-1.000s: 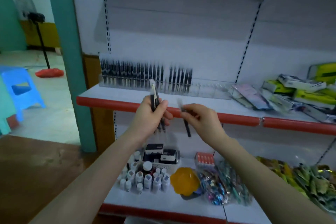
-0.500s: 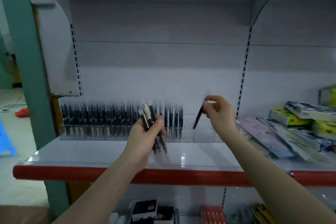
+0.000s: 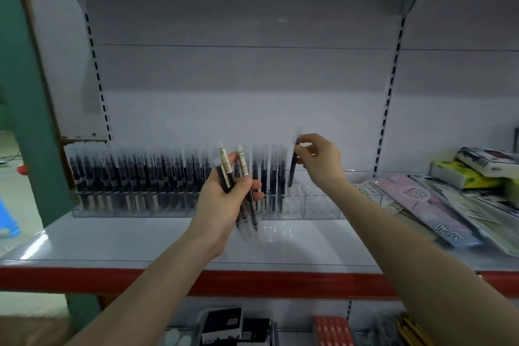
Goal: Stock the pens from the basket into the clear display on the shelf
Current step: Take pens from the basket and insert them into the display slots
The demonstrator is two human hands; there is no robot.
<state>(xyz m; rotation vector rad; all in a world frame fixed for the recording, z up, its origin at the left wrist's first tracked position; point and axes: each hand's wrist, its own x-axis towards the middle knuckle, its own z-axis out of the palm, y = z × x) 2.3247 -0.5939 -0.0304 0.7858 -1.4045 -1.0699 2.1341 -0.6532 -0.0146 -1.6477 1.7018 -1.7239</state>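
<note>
While the person faces a white shelf (image 3: 140, 239) with a red front edge, both bare arms reach forward over it. At the back of the shelf stands a long clear display (image 3: 179, 209), a low transparent rack divided into small slots. Its left and middle slots are filled with upright black pens (image 3: 134, 174) with pale caps, packed side by side in a dense row. The slots at its right end (image 3: 314, 202) hold no pens.

The left hand (image 3: 224, 205) is curled around a small bundle of pens (image 3: 234, 177), gripping them at mid-length in front of the filled part of the rack. Their capped ends fan out above the fingers and their tips point down below the palm. Two of them show pale labels along the barrel.

The right hand (image 3: 320, 160) is raised to the right of the filled row, thumb and fingertips pinching the top end of a single pen (image 3: 292, 168). That pen hangs almost upright, its lower tip at the rack's first unfilled slots; whether it is already inside a slot cannot be told.

To the right, flat packaged stationery (image 3: 427, 211) in clear sleeves lies overlapping on the shelf, with yellow and white boxes (image 3: 463, 177) stacked behind it.

Below, on a lower shelf, the rim of a white basket (image 3: 200, 320) holds black and white boxes (image 3: 224, 326). A red pack (image 3: 331, 331) lies beside it.
</note>
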